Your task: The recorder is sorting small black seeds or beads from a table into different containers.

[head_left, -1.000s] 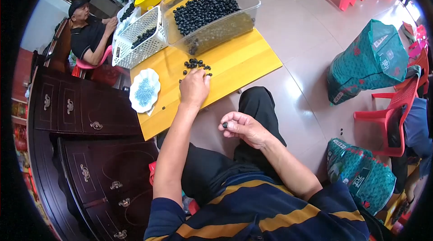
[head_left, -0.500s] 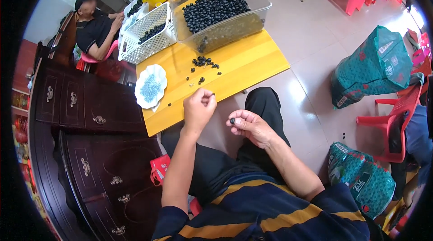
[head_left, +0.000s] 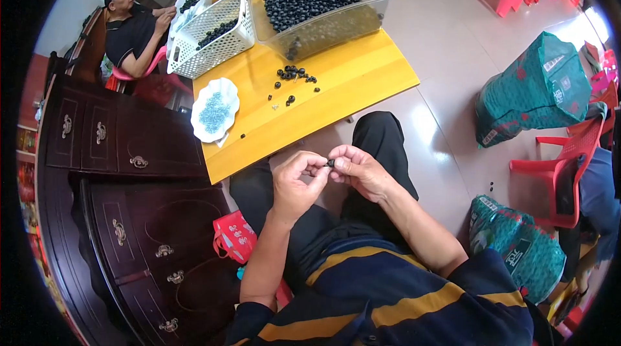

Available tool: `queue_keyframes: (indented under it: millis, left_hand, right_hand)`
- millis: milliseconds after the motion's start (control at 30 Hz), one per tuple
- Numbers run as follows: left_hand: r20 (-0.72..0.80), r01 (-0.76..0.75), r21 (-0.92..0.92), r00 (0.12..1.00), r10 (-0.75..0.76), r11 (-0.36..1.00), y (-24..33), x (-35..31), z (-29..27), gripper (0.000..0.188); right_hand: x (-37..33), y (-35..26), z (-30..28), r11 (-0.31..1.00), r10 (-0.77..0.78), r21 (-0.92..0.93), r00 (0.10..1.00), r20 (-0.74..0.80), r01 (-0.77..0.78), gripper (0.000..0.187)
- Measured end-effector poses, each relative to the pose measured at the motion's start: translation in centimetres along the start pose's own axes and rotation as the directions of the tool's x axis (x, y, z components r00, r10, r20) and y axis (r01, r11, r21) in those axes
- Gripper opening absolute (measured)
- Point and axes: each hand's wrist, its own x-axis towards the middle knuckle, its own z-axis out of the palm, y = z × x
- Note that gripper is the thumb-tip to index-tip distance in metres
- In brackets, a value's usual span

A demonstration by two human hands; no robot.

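Both hands are meeting over the lap, just short of the yellow tabletop (head_left: 362, 80). The left hand (head_left: 294, 181) and right hand (head_left: 359, 171) are pinching one small dark bead (head_left: 330, 163) between nearly closed fingers. Working it well probably means keeping the grip light and steady, close to the loose beads (head_left: 294, 77) lying on that tabletop.

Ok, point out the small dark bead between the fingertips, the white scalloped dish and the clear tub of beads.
dark bead (head_left: 330, 163): head view, its visible middle.
white scalloped dish (head_left: 200, 127): head view, left rim.
clear tub (head_left: 336, 30): head view, front wall.
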Motion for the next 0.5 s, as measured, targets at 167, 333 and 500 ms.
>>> queue_keyframes:
  millis: [167,333,500]
  left_hand:
    - [0.01,-0.013,0.027,1.0,0.013,1.0,0.41,-0.08,0.12,0.015]
    - [0.018,-0.01,0.02,1.0,0.009,1.0,-0.05,-0.43,0.04,0.015]
    - [0.021,0.006,0.019,1.0,-0.007,1.0,-0.28,-0.68,-0.14,0.015]
  right_hand:
    - [-0.04,0.2,-0.18,1.0,-0.005,-0.004,1.0,0.029,0.005,0.021]
    - [-0.32,-0.02,0.25,1.0,-0.016,-0.017,0.999,0.036,0.016,0.022]
    - [-0.19,0.22,-0.06,1.0,-0.014,-0.011,0.999,0.047,0.014,0.024]
